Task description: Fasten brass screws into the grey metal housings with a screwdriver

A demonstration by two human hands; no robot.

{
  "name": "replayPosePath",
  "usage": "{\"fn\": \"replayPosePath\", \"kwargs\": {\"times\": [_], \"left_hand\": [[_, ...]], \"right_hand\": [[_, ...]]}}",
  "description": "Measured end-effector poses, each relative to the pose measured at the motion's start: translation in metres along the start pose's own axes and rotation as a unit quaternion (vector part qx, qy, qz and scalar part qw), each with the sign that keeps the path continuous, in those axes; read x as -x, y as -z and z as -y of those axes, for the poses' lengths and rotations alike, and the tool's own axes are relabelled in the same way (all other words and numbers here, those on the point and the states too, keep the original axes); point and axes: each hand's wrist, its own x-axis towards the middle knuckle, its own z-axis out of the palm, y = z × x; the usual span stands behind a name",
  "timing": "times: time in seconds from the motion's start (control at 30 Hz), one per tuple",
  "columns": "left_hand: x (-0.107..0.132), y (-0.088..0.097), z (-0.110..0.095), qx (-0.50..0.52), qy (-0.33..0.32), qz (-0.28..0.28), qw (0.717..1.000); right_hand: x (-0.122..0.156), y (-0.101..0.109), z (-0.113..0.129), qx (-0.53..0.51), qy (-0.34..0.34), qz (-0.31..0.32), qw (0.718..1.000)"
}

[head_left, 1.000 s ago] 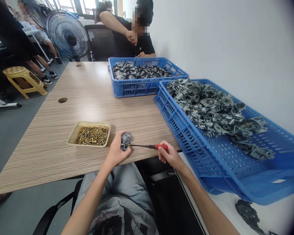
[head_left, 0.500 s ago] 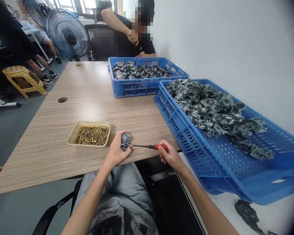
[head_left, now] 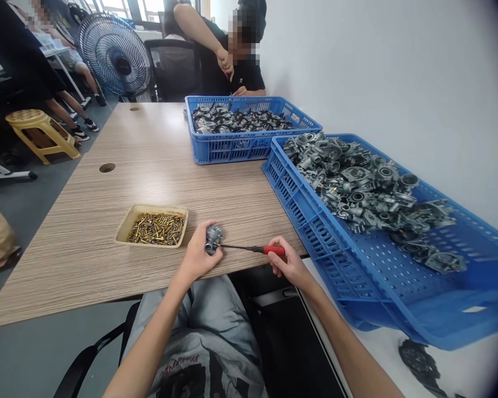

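Near the table's front edge, my left hand [head_left: 198,253] is closed round a grey metal carburetor body [head_left: 214,236], pressing it to the tabletop. My right hand [head_left: 288,261] grips the red handle of a screwdriver [head_left: 274,250]. Its dark shaft points left, and the tip meets the carburetor body at a small brass-coloured spot. Fingers partly cover the carburetor's left side. Left of my left hand stands a cream plastic tray [head_left: 122,233] holding many small brass jets [head_left: 155,228].
A blue crate [head_left: 315,232] heaped with carburetor bodies [head_left: 357,182] stands close on my right. Behind it, another blue crate [head_left: 224,150] holds more metal parts. A co-worker [head_left: 216,50] sits at the table's far end. The wooden table [head_left: 149,171] has a round hole [head_left: 107,167].
Both hands, the carburetor body and the screwdriver keep nearly the same positions. The view has shifted slightly, and a brown shape now shows at the left edge.
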Motion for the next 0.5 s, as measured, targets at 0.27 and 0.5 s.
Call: {"fn": "replayPosePath", "kwargs": {"times": [0.27, 0.5], "left_hand": [[0.0002, 0.0002, 0.0016, 0.0, -0.004, -0.003, 1.0], [0.0003, 0.0001, 0.0013, 0.003, 0.001, -0.002, 1.0]], "right_hand": [[-0.0024, -0.0026, -0.0002, 0.026, 0.005, -0.026, 0.999], [-0.0001, -0.0015, -0.0003, 0.014, 0.005, -0.008, 1.0]]}}
